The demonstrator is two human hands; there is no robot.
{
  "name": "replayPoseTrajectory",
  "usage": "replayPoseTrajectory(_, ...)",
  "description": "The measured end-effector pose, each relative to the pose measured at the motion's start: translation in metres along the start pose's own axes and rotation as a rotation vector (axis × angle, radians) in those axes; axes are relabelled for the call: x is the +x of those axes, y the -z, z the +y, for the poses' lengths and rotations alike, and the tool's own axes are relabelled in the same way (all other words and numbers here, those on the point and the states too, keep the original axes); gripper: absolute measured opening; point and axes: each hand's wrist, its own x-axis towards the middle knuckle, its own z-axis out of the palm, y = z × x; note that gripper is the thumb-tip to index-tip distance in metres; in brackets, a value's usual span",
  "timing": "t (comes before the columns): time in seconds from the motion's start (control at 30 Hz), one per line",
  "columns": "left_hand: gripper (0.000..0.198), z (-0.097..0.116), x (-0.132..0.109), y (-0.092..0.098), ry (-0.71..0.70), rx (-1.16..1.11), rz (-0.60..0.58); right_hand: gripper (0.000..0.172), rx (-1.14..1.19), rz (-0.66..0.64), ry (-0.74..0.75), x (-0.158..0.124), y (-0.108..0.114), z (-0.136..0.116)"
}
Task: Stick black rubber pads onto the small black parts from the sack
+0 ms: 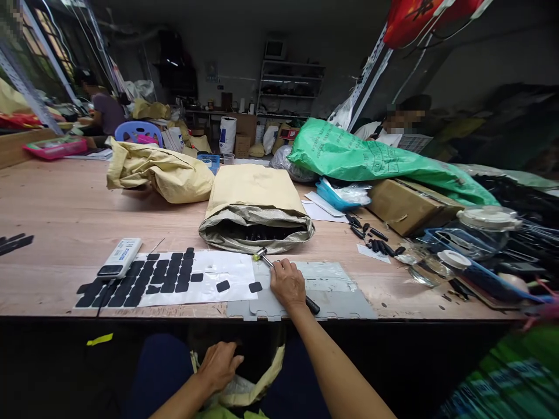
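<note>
Wooden counter (pixel 56 198) bore black pads (pixel 170 273) | right hand (pixel 288 282) grasped a hammer (pixel 261 255) over a grey sheet (pixel 336 294) | left hand (pixel 218 364) was at an open sack (pixel 275 369) — grip couldn't be told

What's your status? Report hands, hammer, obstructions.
Right hand holding hammer. Left hand at lower sack, grip unclear. Table sack just beyond hammer, possibly obstructing.
</note>
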Motion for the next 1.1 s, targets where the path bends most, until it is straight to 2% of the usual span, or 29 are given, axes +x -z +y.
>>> replayPoseTrajectory(0.07, 0.042, 0.001, 0.001, -0.002, -0.013, 0.002, -0.050, 0.018, 0.006, 0.014, -0.003, 0.000, -0.001, 0.000)
replayPoseTrajectory(0.13, 0.042, 0.011, -0.002, 0.004, -0.099, -0.023, -0.053, 0.018, 0.011, 0.026, -0.003, -0.001, -0.002, 0.001)
replayPoseTrajectory(0.2, 0.036, 0.031, -0.004, 0.019, -0.248, -0.092, -0.023, 0.017, 0.014, 0.036, -0.002, -0.001, -0.002, 0.000)
replayPoseTrajectory(0.27, 0.025, 0.056, 0.001, 0.044, -0.405, -0.193, 0.052, 0.016, 0.016, 0.041, -0.001, -0.001, -0.002, 0.000)
replayPoseTrajectory(0.33, 0.018, 0.079, 0.017, 0.079, -0.489, -0.294, 0.206, 0.015, 0.019, 0.042, -0.002, -0.002, -0.001, 0.000)
replayPoseTrajectory(0.4, 0.018, 0.094, 0.047, 0.119, -0.444, -0.382, 0.458, 0.014, 0.023, 0.041, -0.001, -0.002, 0.000, 0.000)
replayPoseTrajectory(0.47, 0.019, 0.099, 0.086, 0.158, -0.302, -0.428, 0.676, 0.014, 0.029, 0.045, 0.001, -0.001, 0.000, 0.001)
replayPoseTrajectory(0.5, 0.021, 0.098, 0.106, 0.175, -0.183, -0.430, 0.708, 0.014, 0.033, 0.050, 0.003, -0.001, 0.000, 0.001)
replayPoseTrajectory(0.57, 0.021, 0.093, 0.144, 0.203, 0.108, -0.421, 0.664, 0.013, 0.037, 0.067, 0.002, -0.001, -0.001, 0.001)
replayPoseTrajectory(0.6, 0.021, 0.089, 0.160, 0.212, 0.189, -0.418, 0.635, 0.013, 0.038, 0.076, 0.002, -0.001, -0.001, 0.001)
replayPoseTrajectory(0.67, 0.016, 0.084, 0.186, 0.223, 0.306, -0.418, 0.573, 0.012, 0.041, 0.087, 0.000, -0.001, -0.002, 0.001)
replayPoseTrajectory(0.77, 0.014, 0.078, 0.206, 0.227, 0.400, -0.445, 0.516, 0.010, 0.044, 0.083, -0.004, 0.000, -0.002, 0.001)
replayPoseTrajectory(0.93, 0.024, 0.072, 0.211, 0.230, 0.417, -0.606, 0.437, 0.010, 0.050, 0.070, -0.012, 0.000, -0.002, 0.001)
replayPoseTrajectory(1.1, 0.027, 0.065, 0.181, 0.231, 0.285, -0.858, 0.357, 0.011, 0.051, 0.064, -0.007, 0.000, -0.001, 0.000)
